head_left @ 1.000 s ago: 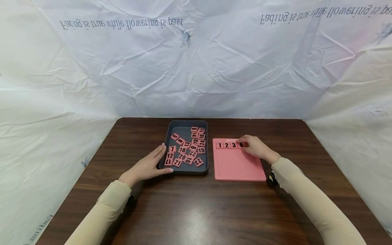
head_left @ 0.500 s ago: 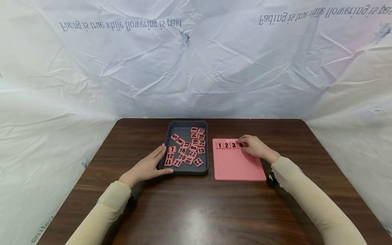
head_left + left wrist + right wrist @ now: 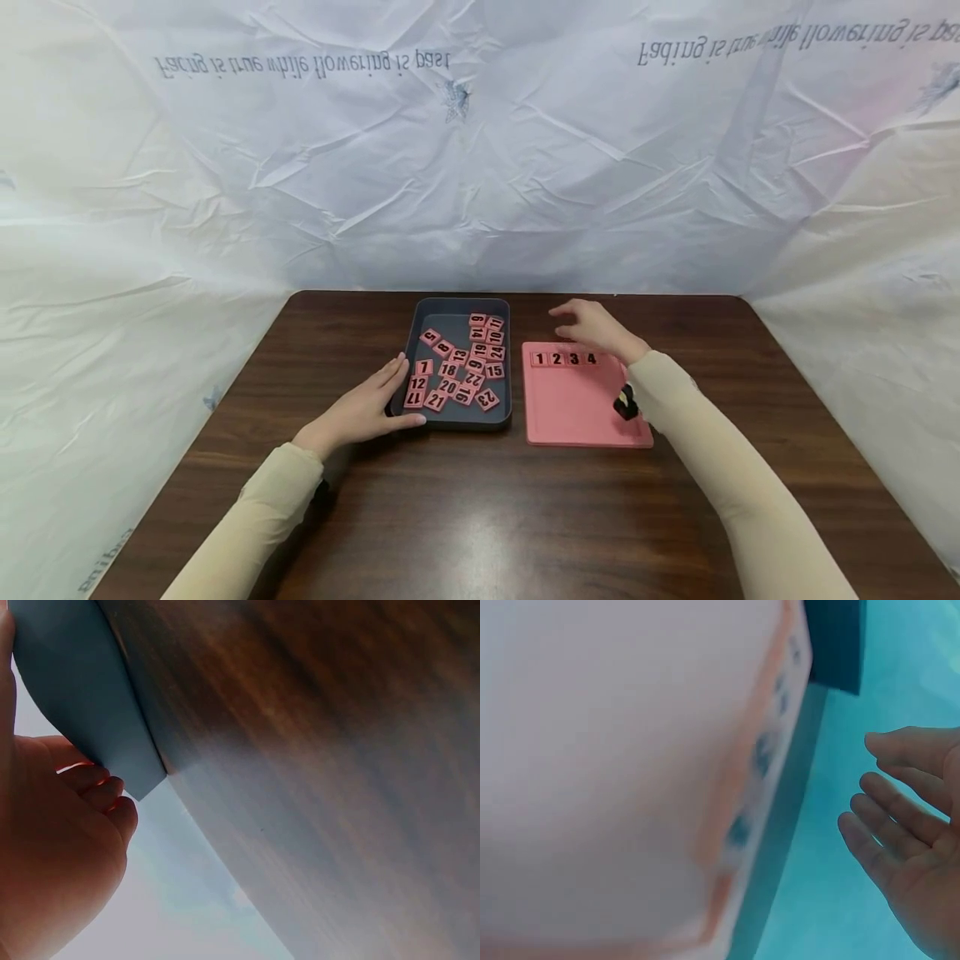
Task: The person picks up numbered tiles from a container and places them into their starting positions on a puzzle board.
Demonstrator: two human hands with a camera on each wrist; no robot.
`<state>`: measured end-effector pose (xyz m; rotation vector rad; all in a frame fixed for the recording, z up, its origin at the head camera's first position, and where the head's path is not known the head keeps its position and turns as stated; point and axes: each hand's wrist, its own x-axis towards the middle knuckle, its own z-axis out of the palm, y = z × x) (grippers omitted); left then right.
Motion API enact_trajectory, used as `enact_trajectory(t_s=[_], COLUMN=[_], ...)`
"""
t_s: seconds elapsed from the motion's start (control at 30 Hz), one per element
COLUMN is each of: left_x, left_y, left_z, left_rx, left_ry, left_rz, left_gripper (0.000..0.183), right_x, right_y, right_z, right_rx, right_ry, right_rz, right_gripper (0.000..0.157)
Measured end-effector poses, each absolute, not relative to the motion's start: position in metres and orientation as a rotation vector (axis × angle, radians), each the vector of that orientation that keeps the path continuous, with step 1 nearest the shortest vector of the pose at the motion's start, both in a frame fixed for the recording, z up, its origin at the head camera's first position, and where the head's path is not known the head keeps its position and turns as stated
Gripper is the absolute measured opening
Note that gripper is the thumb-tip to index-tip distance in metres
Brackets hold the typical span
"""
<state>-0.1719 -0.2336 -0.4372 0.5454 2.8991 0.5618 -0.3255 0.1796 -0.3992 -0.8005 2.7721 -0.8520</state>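
Observation:
My left hand [image 3: 363, 408] holds the left near corner of a dark grey tray [image 3: 457, 423], its thumb at the near rim. In the left wrist view several bent fingers [image 3: 105, 791] touch the tray's outer wall [image 3: 82, 690]. Loose pink number tiles [image 3: 447, 369] lie in the tray, some turned sideways or upside down. My right hand [image 3: 596, 327] hovers past the far edge of a pink board [image 3: 581, 408], holding nothing. Tiles 1 to 4 [image 3: 565, 359] stand in a row along the board's top. In the right wrist view the right hand's fingers [image 3: 889, 825] are spread and relaxed.
Both tray and board lie on a dark wooden table [image 3: 450, 517], with a narrow gap between them. White printed sheeting [image 3: 480, 183] encloses the back and sides. A black wrist device [image 3: 626, 403] hangs under the right sleeve, over the board.
My right hand has let go of tile 4 and risen off the board, moving up and left past its far edge. The left hand stays at the tray.

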Motion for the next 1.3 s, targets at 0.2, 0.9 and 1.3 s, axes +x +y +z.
enact_trajectory(t_s=[0.2,0.9,1.3], left_x=[-0.173,-0.168,-0.168], left_y=[-0.233,-0.237,-0.232], left_z=[-0.438,-0.436,-0.437], left_rx=[0.545,0.531,0.539], left_ry=[2.899,2.887,2.897], left_rz=[0.572,0.586,0.581], left_gripper=[0.116,0.114,0.112], right_x=[-0.340,-0.343,-0.329], right_y=[0.131,-0.017,-0.045], right_z=[-0.387,-0.402,-0.415], right_rx=[-0.864,-0.825,-0.804], right_ry=[2.751,2.607,2.630], right_rz=[-0.903,-0.872,-0.715], right_gripper=[0.044,0.049,0.029])
